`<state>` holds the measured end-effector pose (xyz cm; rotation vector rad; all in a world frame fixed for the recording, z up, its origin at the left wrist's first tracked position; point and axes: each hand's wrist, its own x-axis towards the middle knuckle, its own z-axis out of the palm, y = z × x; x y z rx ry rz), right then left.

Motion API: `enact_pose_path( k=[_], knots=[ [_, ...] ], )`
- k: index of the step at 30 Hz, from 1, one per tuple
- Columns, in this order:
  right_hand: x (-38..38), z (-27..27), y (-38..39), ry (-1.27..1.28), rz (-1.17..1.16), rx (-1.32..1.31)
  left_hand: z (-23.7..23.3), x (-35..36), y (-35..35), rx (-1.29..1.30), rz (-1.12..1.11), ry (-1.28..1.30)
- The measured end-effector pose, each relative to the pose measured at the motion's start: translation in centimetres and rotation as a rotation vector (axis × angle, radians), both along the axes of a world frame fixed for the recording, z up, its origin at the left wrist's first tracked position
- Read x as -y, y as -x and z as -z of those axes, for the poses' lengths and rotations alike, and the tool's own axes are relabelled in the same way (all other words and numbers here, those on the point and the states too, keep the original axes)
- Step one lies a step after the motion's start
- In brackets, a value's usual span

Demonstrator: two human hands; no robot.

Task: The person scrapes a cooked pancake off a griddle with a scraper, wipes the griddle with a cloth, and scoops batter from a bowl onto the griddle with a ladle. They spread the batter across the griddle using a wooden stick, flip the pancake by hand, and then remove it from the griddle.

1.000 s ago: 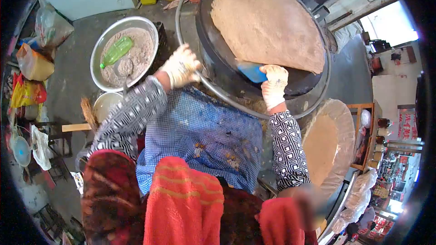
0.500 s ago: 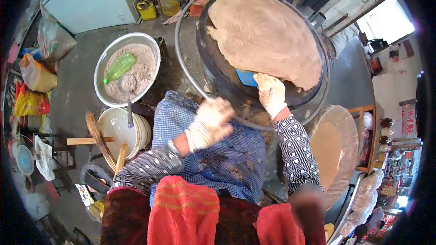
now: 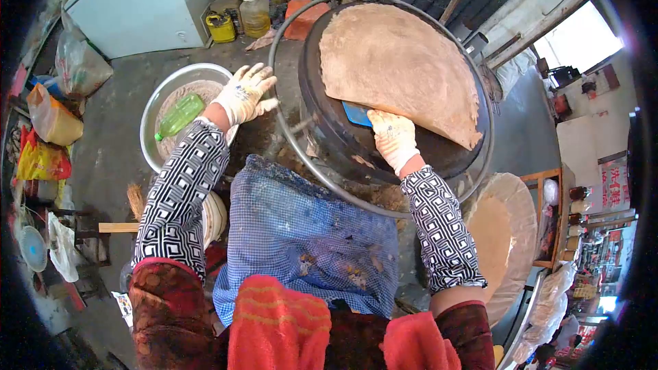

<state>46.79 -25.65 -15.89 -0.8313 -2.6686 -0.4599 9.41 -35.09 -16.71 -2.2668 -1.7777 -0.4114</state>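
My right hand (image 3: 394,138), in a stained white glove, is wrapped round a blue scraper (image 3: 356,113). The scraper's blade lies at the near edge of a wide brown flatbread sheet (image 3: 397,62), partly under it. This sheet covers much of a round black griddle (image 3: 312,82). My left hand (image 3: 245,94), also gloved, has its fingers spread and holds nothing. It is between the metal basin (image 3: 152,99) and the left side of the metal ring (image 3: 282,113) around the griddle. A green bottle (image 3: 179,116) lies in the basin.
Blue checked cloth (image 3: 308,233) covers the area before me. A plastic-lined round container (image 3: 490,233) stands at the right. Behind are oil bottles (image 3: 254,14) and a white cabinet (image 3: 137,10). A white bucket (image 3: 214,219) sits below the basin, partly hidden by my left sleeve.
My left hand has moved forward and left, from above the cloth to beside the basin. My right hand has shifted slightly left with the scraper. The sheet's near edge looks straighter and slightly raised.
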Motion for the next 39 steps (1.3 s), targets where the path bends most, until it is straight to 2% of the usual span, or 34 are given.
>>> enact_pose_path(
  k=[2, 3, 5, 7, 9, 11, 12, 13, 14, 15, 16, 18, 21, 23, 25, 29, 31, 32, 33, 35, 36, 37, 38, 39],
  knots=[
    [0.1, 0.1, 0.1, -0.021, -0.014, 0.000, 0.2, -0.1, -1.0, -0.171, 0.097, 0.159],
    [-0.1, 0.2, 0.0, -0.032, -0.022, -0.003, 0.2, 0.2, -2.2, -0.199, 0.189, 0.096],
    [-0.2, 0.3, -0.2, -0.038, -0.031, -0.019, -0.9, 0.5, -6.8, -0.278, 0.167, 0.547],
    [0.3, -0.2, -0.1, -0.041, 0.019, 0.016, 2.6, 3.9, -10.3, -0.143, 0.212, 0.194],
    [-0.1, 0.5, -0.1, 0.000, 0.007, -0.027, 1.9, 6.9, -16.4, 0.044, 0.139, 0.271],
    [-0.3, 0.9, 0.2, -0.004, 0.052, 0.016, 3.0, 9.7, -23.3, 0.230, 0.129, 0.109],
    [0.0, 0.7, 0.2, -0.006, 0.048, 0.008, 1.4, 10.8, -27.9, 0.187, -0.019, 0.285],
    [0.2, 0.5, 0.3, 0.012, 0.062, 0.035, 1.0, 11.8, -31.8, 0.219, -0.021, 0.420],
    [0.3, 0.4, 0.2, 0.029, 0.077, 0.068, 3.0, 13.7, -34.8, 0.341, 0.062, 0.163],
    [0.6, 0.1, 0.0, 0.023, 0.072, 0.079, 3.3, 14.8, -36.7, 0.422, 0.239, 0.185],
    [1.0, -0.5, 0.0, 0.038, 0.086, 0.117, 5.8, 16.1, -38.3, 0.525, 0.397, 0.092],
    [1.1, -0.5, -0.2, 0.084, 0.104, 0.161, 4.3, 17.7, -37.9, 0.571, 0.398, 0.156],
    [0.9, -0.4, -0.1, 0.146, 0.139, 0.187, -1.2, 17.1, -31.0, 0.603, 0.269, 0.208],
    [1.6, -1.1, -0.1, 0.161, 0.171, 0.203, 0.8, 15.8, -26.5, 0.648, 0.184, -0.123],
    [1.2, -0.5, -0.3, 0.094, 0.170, 0.202, -0.4, 14.8, -21.5, 0.565, 0.087, -0.069],
    [0.6, 0.4, -0.6, 0.085, 0.136, 0.171, 0.7, 11.4, -13.3, 0.366, -0.139, -0.130],
    [0.9, -0.3, -0.2, 0.132, 0.191, 0.149, 0.5, 10.3, -11.3, 0.073, -0.191, -0.081],
    [0.9, -0.2, 0.0, 0.133, 0.187, 0.151, 0.3, 9.8, -10.5, 0.009, -0.179, 0.049],
    [0.8, 0.0, -0.1, 0.134, 0.178, 0.145, 1.0, 9.5, -9.7, 0.011, -0.181, 0.050],
    [0.5, 0.2, -0.4, 0.136, 0.168, 0.133, 3.1, 8.6, -9.0, -0.142, 0.070, 0.098],
    [0.4, 0.2, -0.4, 0.137, 0.172, 0.133, 2.7, 8.6, -10.4, -0.149, 0.152, 0.078],
    [0.5, 0.2, -0.4, 0.128, 0.172, 0.113, 2.9, 8.7, -12.9, -0.176, 0.153, 0.240],
    [0.7, 0.3, -0.5, 0.121, 0.170, 0.095, 4.5, 9.4, -15.5, -0.169, 0.162, 0.259],
    [0.9, 0.2, -0.7, 0.132, 0.169, 0.098, 3.9, 11.0, -18.4, -0.071, 0.180, 0.261]
  ],
)
